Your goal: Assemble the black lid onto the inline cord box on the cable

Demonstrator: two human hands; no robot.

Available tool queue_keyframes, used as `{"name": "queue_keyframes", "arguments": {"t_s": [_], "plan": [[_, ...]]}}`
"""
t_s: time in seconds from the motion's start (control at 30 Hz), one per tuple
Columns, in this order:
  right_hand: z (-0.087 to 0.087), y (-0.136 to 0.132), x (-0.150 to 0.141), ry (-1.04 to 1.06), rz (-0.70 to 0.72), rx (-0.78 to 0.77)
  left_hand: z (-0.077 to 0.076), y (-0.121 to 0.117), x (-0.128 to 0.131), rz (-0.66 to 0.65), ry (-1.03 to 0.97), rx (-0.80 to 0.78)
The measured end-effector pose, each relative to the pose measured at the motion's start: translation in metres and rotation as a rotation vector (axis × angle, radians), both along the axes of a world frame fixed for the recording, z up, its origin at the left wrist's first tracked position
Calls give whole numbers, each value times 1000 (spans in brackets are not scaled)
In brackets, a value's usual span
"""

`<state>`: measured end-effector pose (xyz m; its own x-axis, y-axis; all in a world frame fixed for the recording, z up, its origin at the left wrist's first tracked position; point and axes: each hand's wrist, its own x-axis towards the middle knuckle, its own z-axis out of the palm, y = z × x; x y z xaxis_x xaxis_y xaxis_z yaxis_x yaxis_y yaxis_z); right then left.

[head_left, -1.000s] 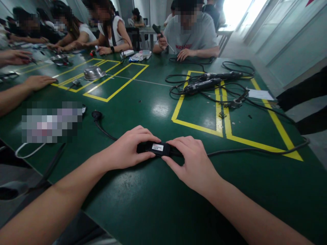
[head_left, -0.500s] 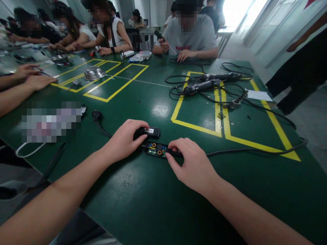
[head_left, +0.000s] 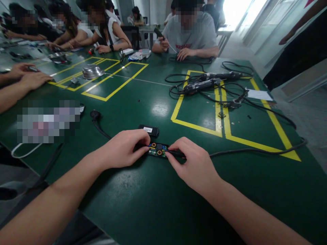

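Observation:
An opened black cable box point(head_left: 158, 150) lies on the table, its circuit board with coils and coloured wires facing up. My left hand point(head_left: 127, 148) pinches the box's left end between thumb and fingers. At the opposite end, my right hand point(head_left: 190, 160) grips the box where the black cable point(head_left: 237, 151) leaves it. Just behind sits the black cover point(head_left: 150, 130) with a white label, apart from both hands. A black power plug point(head_left: 95, 115) rests at the left, its cord running towards my left hand. The fingers hide both ends of the box.
Two black electric screwdrivers point(head_left: 201, 86) and tangled cords lie at the right, near a white paper point(head_left: 259, 94). A metal bowl point(head_left: 92, 71) stands back left. A co-worker point(head_left: 189, 37) sits opposite, holding a tool. Another person's hands point(head_left: 34, 78) rest at the left.
The cover was lifted off the box, exposing the circuit board, and set down behind it. My left hand let go of the cover and moved to the box's left end. My right hand stayed.

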<state>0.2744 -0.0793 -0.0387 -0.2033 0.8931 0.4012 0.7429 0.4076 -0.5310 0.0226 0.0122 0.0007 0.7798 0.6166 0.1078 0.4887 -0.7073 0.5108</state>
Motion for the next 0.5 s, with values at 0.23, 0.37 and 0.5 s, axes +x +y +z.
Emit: {"name": "queue_keyframes", "arguments": {"t_s": [0.23, 0.37, 0.5], "plan": [[1, -1, 0, 69, 16, 49, 6, 1, -4, -29, -103, -59], [-1, 1, 1, 77, 14, 33, 2, 5, -7, -11, -98, -102], [-2, 4, 3, 49, 23, 17, 2, 9, -10, -19, -94, -75]]}}
